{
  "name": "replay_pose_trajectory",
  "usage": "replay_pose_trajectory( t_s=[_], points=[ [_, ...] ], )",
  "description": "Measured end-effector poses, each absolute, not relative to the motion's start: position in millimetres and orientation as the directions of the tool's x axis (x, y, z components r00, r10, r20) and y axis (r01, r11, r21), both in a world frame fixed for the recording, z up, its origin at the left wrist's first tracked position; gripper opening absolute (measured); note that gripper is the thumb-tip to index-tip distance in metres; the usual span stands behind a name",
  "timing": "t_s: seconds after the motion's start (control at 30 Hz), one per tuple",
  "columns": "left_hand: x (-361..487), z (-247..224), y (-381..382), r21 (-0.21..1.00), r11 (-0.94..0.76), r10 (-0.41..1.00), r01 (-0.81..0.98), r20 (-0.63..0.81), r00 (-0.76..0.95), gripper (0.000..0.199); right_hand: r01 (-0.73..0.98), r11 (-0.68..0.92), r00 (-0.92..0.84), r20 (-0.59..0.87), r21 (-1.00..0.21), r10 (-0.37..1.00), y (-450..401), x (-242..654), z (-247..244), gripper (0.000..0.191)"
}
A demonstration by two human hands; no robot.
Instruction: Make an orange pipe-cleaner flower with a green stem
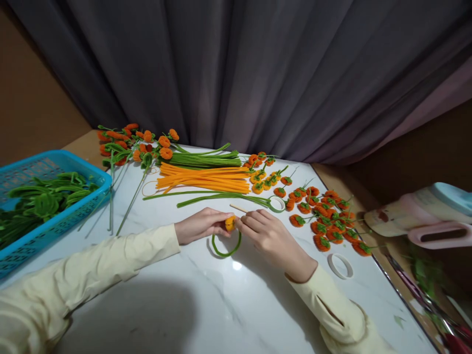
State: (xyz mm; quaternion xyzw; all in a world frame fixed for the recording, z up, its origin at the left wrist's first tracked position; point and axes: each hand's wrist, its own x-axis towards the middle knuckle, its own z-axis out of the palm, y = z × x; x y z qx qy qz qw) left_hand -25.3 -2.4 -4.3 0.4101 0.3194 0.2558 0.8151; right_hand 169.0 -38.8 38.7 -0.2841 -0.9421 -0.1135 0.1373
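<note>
White marbled counter (173,290) with a glossy surface, running back to a grey curtain (206,64). Both forearms, in cream sleeves, reach over its near part. Left hand (202,225): narrow, fingers closed on a small yellow-orange piece (230,223) above the middle of the counter. Right hand (263,236): narrow, fingertips pinched at the other side of the same piece; the fingers of both hands partly cover it. A green fuzzy loop (226,254) hangs below the piece, its upper ends hidden there. A pale stick (238,208) points out beside the right fingertips; whether it is gripped cannot be told.

Right of the right hand lies a white ring (340,266). Scissors (409,280), blurred, are at the right edge. A blue basket (55,216) of green fuzzy pieces (44,196) stands at left. Beyond the hands, long green stems (221,197) lie crosswise, their right ends at a green tape roll (276,204). Many orange pieces with green tops (320,228) crowd the right side, near a pale jug (416,211). Farther back: orange strips (206,179), then green strips (202,159), with orange flowers on stems (165,153) to their left.
</note>
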Motion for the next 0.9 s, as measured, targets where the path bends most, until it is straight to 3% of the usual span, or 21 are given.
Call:
replay_pose_trajectory(
  t_s=[0.13,0.27,0.4,0.57,0.9],
  points=[
    [-25,-6,-1,0.823,0.549,0.659,-0.147,-0.318,0.682,0.031,0.472,0.815,-0.857,0.393,0.336,0.334,-37,169,33,0.024],
    [-25,-6,-1,0.815,0.555,0.667,-0.164,-0.319,0.673,0.032,0.406,0.819,-0.878,0.424,0.407,0.224,-37,170,25,0.022],
    [-25,-5,-1,0.836,0.522,0.682,-0.171,-0.288,0.673,0.033,0.396,0.840,-0.863,0.464,0.371,0.203,-37,171,17,0.020],
    [-27,-1,-2,0.858,0.497,0.665,-0.132,-0.279,0.693,0.034,0.477,0.815,-0.828,0.479,0.327,0.292,-37,168,16,0.020],
    [-27,3,-1,0.860,0.509,0.613,-0.022,-0.344,0.711,0.031,0.515,0.833,-0.840,0.311,0.203,0.444,-43,165,32,0.021]
  ],
)
